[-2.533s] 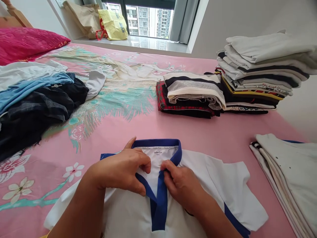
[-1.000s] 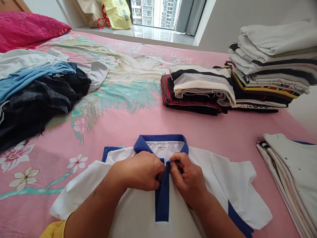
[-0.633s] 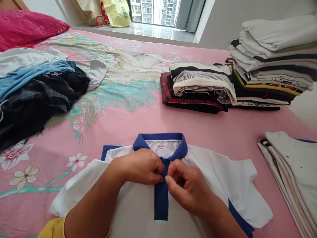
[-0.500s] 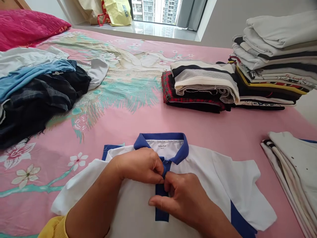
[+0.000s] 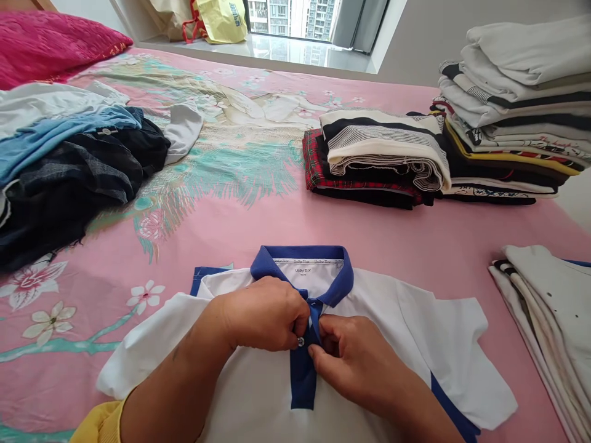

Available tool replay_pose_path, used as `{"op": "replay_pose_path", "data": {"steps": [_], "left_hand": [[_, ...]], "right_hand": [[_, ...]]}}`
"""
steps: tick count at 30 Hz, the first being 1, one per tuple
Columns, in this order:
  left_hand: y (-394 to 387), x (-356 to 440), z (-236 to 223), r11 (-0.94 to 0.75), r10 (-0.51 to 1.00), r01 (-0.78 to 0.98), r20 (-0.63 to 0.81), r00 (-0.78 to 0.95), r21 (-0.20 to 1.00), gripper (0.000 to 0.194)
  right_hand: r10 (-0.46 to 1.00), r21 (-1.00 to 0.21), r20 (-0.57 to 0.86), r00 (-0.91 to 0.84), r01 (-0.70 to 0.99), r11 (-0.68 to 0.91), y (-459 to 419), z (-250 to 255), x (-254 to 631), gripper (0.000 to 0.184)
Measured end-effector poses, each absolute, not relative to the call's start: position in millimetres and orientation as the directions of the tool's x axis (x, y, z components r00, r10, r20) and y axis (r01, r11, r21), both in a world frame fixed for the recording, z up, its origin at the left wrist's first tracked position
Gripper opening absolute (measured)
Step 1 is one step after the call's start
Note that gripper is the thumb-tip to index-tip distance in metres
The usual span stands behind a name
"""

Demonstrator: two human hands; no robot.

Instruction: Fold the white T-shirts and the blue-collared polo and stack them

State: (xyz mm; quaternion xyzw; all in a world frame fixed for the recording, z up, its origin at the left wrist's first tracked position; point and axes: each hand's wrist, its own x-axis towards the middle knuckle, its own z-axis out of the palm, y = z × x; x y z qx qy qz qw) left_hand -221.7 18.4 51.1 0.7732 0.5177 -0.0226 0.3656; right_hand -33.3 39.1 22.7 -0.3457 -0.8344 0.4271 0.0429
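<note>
A white polo shirt (image 5: 406,326) with a blue collar (image 5: 302,253) and blue placket (image 5: 303,375) lies face up on the pink bed sheet in front of me. My left hand (image 5: 261,314) pinches the left edge of the placket just below the collar, with a small button (image 5: 300,341) showing at its fingertips. My right hand (image 5: 353,357) pinches the right edge of the placket against it. The fingers of both hands are closed on the blue strip.
Two stacks of folded clothes (image 5: 383,157) (image 5: 512,111) stand at the back right. Another folded white pile (image 5: 549,314) lies at the right edge. A heap of unfolded dark and blue garments (image 5: 69,166) sits on the left, a red pillow (image 5: 55,49) behind it. Bags (image 5: 221,18) rest on the window sill.
Earlier the collar lay spread open with my hands on its two sides. Now the top is closed and both hands have moved a little lower on the placket, to a button.
</note>
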Motion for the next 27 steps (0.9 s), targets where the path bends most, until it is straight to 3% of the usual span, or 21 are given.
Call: {"op": "replay_pose_path", "data": {"steps": [7,11,16,21,27], "left_hand": [[21,-210,51,-0.223,0.81,0.884,-0.426,0.403,0.411,0.003],[14,-203,55,-0.158,0.838,0.904,-0.431,0.336,0.396,0.006],[-16,-193,49,0.033,0.925,0.877,-0.346,0.154,0.479,0.008],[-44,-173,30,0.21,0.975,0.823,-0.177,-0.135,0.528,0.008],[-63,-159,13,0.197,0.963,0.754,0.02,-0.268,0.627,0.01]], "right_hand": [[0.636,-0.752,-0.224,-0.738,0.546,0.369,43,21,-36,0.018],[0.643,-0.761,-0.191,-0.742,0.526,0.38,44,22,-34,0.019],[0.598,-0.815,-0.192,-0.778,0.466,0.344,47,20,-29,0.013],[0.473,-0.908,-0.296,-0.83,0.398,0.129,52,3,-26,0.01],[0.539,-0.93,-0.232,-0.81,0.348,0.122,44,-11,-26,0.017]]}}
